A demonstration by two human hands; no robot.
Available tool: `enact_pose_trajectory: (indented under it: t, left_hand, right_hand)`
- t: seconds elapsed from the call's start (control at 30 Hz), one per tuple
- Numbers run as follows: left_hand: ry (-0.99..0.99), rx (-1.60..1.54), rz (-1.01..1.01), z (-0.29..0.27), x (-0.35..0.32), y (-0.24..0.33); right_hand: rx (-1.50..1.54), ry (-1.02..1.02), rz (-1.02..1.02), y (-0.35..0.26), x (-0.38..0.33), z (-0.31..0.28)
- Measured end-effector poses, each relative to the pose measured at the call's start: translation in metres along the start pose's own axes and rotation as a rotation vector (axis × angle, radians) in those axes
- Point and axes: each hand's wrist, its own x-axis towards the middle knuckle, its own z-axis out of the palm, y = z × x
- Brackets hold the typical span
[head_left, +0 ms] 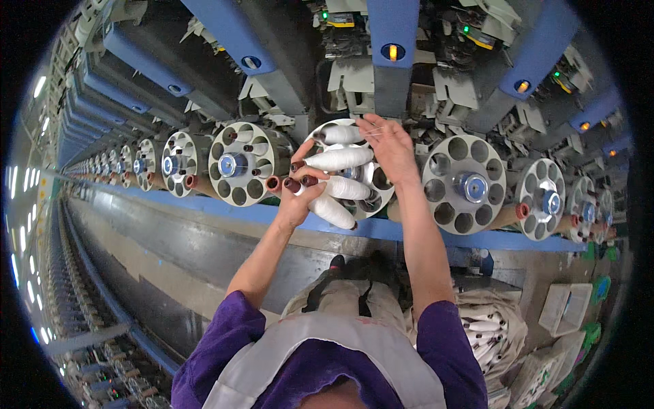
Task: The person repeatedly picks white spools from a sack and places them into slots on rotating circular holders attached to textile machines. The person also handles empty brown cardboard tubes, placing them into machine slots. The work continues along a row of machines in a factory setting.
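Observation:
My left hand (297, 199) is closed round the brown tube ends of several bobbins of white yarn (340, 159), which fan out to the right in front of a round magazine (383, 199). The uppermost bobbin (340, 134) lies at the magazine's top; whether my left fingers hold it I cannot tell. Fine white threads (373, 131) run at its right end to my right hand (392, 146), whose fingers are bent together on them. The bobbins and hands hide much of this magazine's face and pockets.
Left stands a magazine (231, 163) with small brown-tipped bobbins in some pockets; right, another with dark round pockets (472, 189). Blue machine columns (394, 41) rise behind. A cloth-lined holder of bobbins (487, 334) sits low right, near a white crate (567, 308). A blue rail (327, 223) runs below.

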Motion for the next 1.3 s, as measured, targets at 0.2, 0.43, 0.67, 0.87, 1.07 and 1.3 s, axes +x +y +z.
enact_pose_trajectory:
  t: [0.2,0.43,0.67,0.87,1.07,1.3]
  left_hand:
    - [0.048,-0.134,-0.054,0.012,0.005,-0.003]
    - [-0.062,0.121,-0.184,0.028,0.03,-0.004]
    - [0.162,-0.037,-0.112,0.022,0.022,-0.022]
    - [0.344,-0.506,-0.163,-0.016,0.005,-0.019]
    - [0.415,-0.503,-0.173,-0.013,0.003,-0.025]
    - [0.542,-0.521,-0.582,-0.006,0.004,-0.024]
  right_hand:
    - [-0.767,-0.211,0.215,-0.016,0.015,0.008]
    - [-0.978,-0.178,0.035,0.017,0.014,0.018]
    - [-0.811,0.168,-0.012,0.0,0.002,0.022]
    - [-0.685,0.339,0.308,-0.033,-0.019,0.032]
    - [-1.475,-0.036,0.442,-0.018,-0.041,0.031]
    - [-1.766,-0.132,-0.097,-0.001,-0.065,0.01]
